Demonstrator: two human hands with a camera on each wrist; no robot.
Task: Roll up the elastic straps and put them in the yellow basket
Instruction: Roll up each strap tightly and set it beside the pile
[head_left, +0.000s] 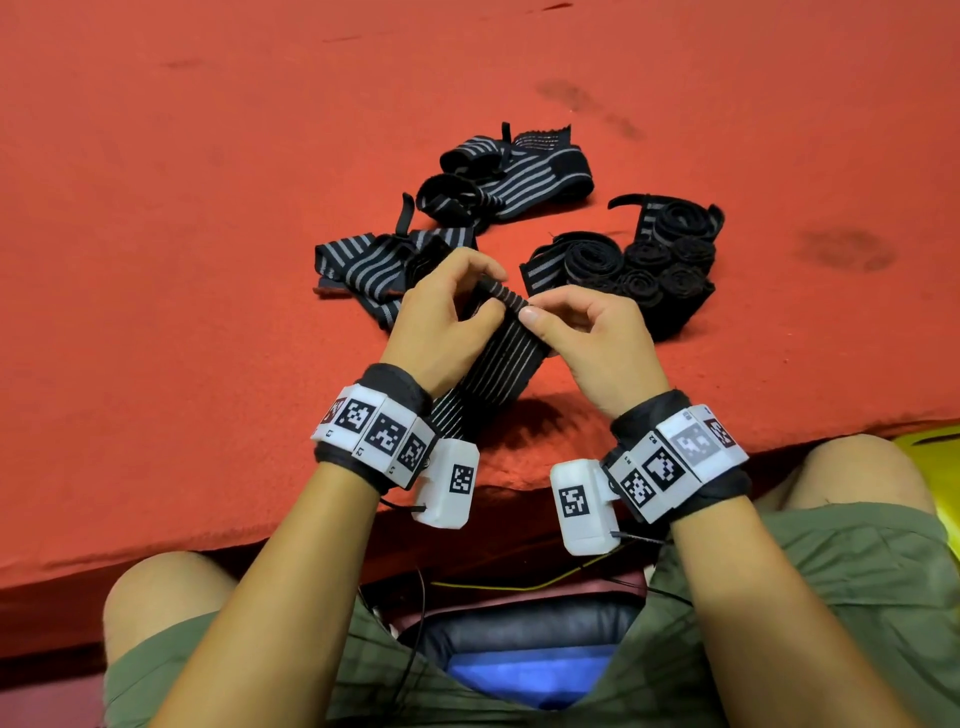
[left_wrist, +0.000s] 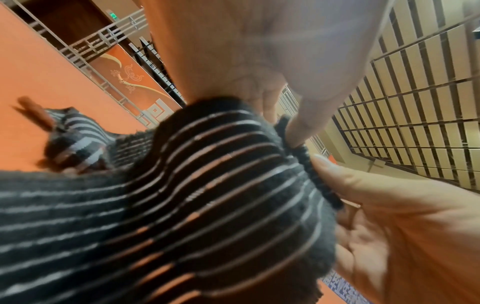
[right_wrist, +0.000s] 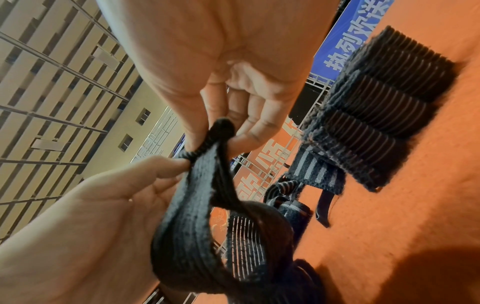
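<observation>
Strap (head_left: 501, 332) beside rolled straps (head_left: 670, 265) (stacked)

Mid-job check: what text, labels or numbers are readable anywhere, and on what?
"L3", "L2": left wrist band, small print.
"R1", "R2": right wrist band, small print.
"热烈欢": blue banner; the rest is cut off.
Orange banner: white characters partly hidden, unreadable.
Green sign: too small to read.
</observation>
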